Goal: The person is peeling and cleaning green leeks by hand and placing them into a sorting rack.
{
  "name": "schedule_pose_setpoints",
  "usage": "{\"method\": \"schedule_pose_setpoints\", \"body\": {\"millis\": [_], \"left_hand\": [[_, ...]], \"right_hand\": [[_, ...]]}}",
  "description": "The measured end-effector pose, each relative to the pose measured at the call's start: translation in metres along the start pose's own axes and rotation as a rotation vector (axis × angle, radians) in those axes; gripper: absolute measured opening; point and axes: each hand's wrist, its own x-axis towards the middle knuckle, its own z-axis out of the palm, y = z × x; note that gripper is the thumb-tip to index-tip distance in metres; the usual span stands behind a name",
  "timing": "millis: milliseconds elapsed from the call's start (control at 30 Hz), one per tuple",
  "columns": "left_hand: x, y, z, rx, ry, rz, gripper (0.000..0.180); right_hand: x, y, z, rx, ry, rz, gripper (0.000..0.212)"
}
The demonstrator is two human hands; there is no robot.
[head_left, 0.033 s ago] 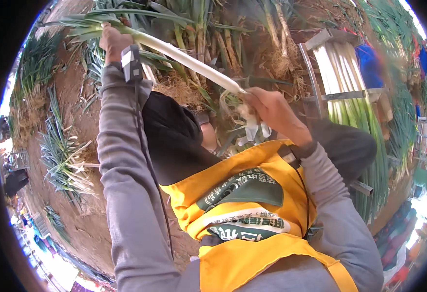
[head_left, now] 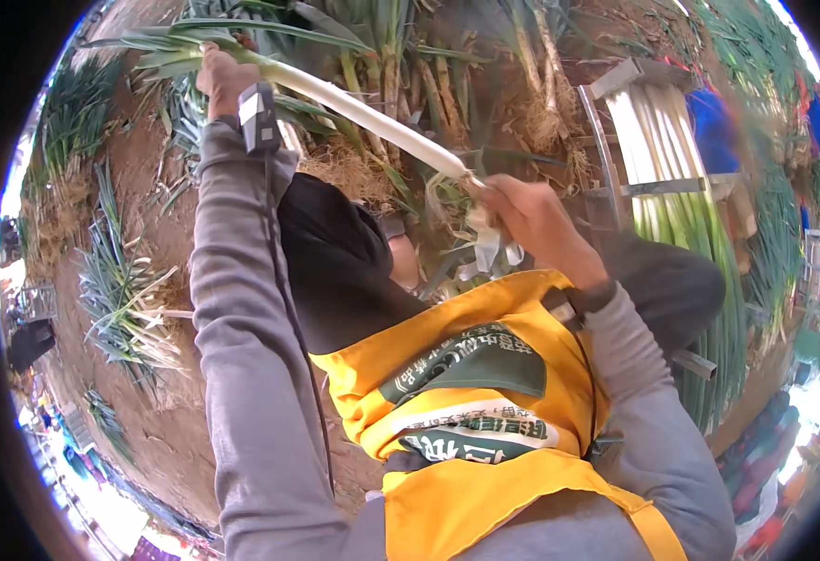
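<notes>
Two grips are closed in our head view: our left hand (head_left: 226,77) clasps the leek (head_left: 365,115) at its green end, our right hand (head_left: 541,220) pinches at its root end. It slants beyond our knees (head_left: 330,229), nearly unchanged since the earlier frame.

Hands (head_left: 225,79) (head_left: 533,220) curled, well apart

From the view's centre, open passage lies over soil (head_left: 171,444) at 8 o'clock, outside the left sleeve (head_left: 241,337); scattered leeks (head_left: 129,309) obstruct 9 o'clock. The held leek (head_left: 363,114) bars 11 to 1 o'clock, leek clumps (head_left: 436,93) crowding beyond it at 12; a loaded metal rack (head_left: 662,186) blocks 2 o'clock.
</notes>
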Motion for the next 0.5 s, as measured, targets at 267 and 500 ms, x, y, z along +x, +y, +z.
{"method": "schedule_pose_setpoints", "body": {"millis": [267,500], "left_hand": [[0.007,-0.001,0.000,-0.179,0.141,0.047,0.068],[-0.022,0.089,-0.021,-1.734,0.371,-0.464,0.030]], "right_hand": [[-0.037,0.001,-0.031,0.069,0.157,0.115,0.021],[-0.047,0.095,0.009,-0.800,-0.376,0.022,0.020]]}}
